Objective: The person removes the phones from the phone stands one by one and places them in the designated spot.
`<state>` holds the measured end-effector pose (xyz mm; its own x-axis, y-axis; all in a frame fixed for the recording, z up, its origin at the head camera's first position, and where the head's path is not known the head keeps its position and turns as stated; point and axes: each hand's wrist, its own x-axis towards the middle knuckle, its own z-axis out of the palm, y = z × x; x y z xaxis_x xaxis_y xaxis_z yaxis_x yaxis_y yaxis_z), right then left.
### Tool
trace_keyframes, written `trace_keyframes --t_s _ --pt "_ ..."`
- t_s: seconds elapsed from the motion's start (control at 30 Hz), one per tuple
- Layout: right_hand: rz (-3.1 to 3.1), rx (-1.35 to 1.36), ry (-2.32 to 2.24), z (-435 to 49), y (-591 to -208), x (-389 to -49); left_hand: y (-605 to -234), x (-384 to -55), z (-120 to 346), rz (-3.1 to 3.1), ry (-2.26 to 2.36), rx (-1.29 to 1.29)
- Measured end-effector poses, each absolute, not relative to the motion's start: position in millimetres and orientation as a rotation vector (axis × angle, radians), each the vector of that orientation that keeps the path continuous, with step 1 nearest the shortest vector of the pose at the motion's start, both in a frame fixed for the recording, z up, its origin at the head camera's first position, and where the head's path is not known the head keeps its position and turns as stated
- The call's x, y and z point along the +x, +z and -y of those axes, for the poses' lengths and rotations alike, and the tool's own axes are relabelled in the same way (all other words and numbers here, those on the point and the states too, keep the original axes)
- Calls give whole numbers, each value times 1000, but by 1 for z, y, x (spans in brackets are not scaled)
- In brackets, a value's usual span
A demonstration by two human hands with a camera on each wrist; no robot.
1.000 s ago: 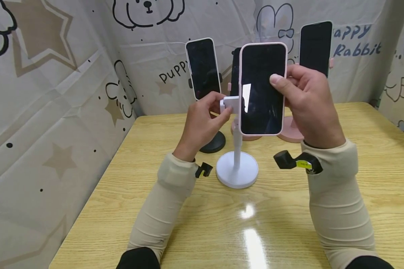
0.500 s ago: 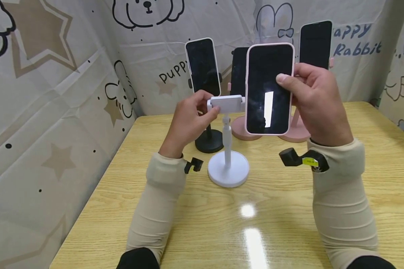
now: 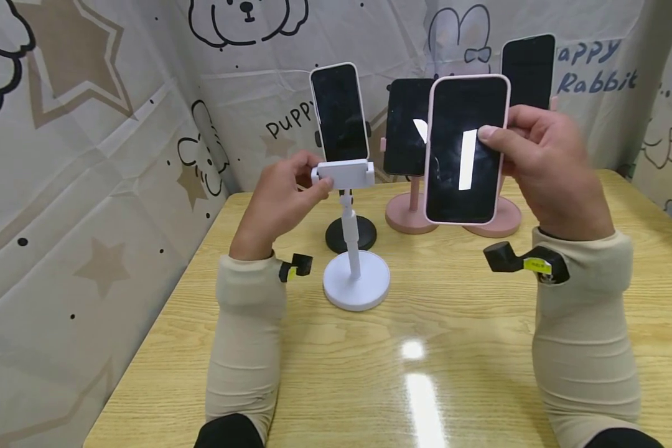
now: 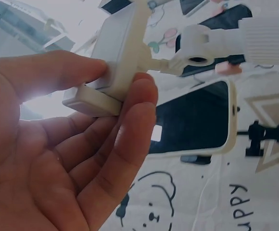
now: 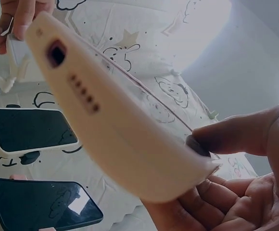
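Note:
My right hand [image 3: 554, 165] pinches a smartphone in a pale pink case [image 3: 467, 186] by its right edge, thumb on the dark screen and fingers behind. The phone is upright in the air; its bottom edge with the charging port faces the right wrist view. My left hand [image 3: 282, 202] pinches the left end of the clamp [image 3: 344, 175] atop a white phone stand [image 3: 356, 281], which has a round base on the table. In the left wrist view the thumb presses the clamp's front [image 4: 113, 53] and fingers curl behind it. The clamp bears no phone and is apart from the pink-cased one.
Behind, a black stand [image 3: 364, 234] bears a white-cased phone [image 3: 340, 112]. Two pink stands [image 3: 411, 213] at the back bear a dark phone [image 3: 404, 146] and a pale-cased phone [image 3: 529, 71]. A printed cloth [image 3: 246, 93] hangs behind the wooden table [image 3: 459, 348].
My left hand has moved left, sliding the white stand leftward with it. The right hand has carried the pink-cased phone to the right, widening the gap between phone and clamp.

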<state>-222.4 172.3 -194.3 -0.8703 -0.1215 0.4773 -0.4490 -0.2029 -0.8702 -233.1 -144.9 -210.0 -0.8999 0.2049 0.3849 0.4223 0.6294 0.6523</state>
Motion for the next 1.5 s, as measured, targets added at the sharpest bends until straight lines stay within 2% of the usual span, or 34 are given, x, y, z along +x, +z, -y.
trace_keyframes --t_s 0.37,0.7,1.1,1.5 --pt "2023 570 2015 -186 -198 -227 -209 -234 170 2594 -1141 -471" --pt "2382 381 1662 -220 -215 -233 -206 -232 185 2595 -1092 -396" --pt "2626 225 1439 -255 -238 -247 -207 -231 208 2560 -1151 -284" --pt "2883 301 1453 -279 -255 -276 -212 -234 228 2482 -1192 -86"
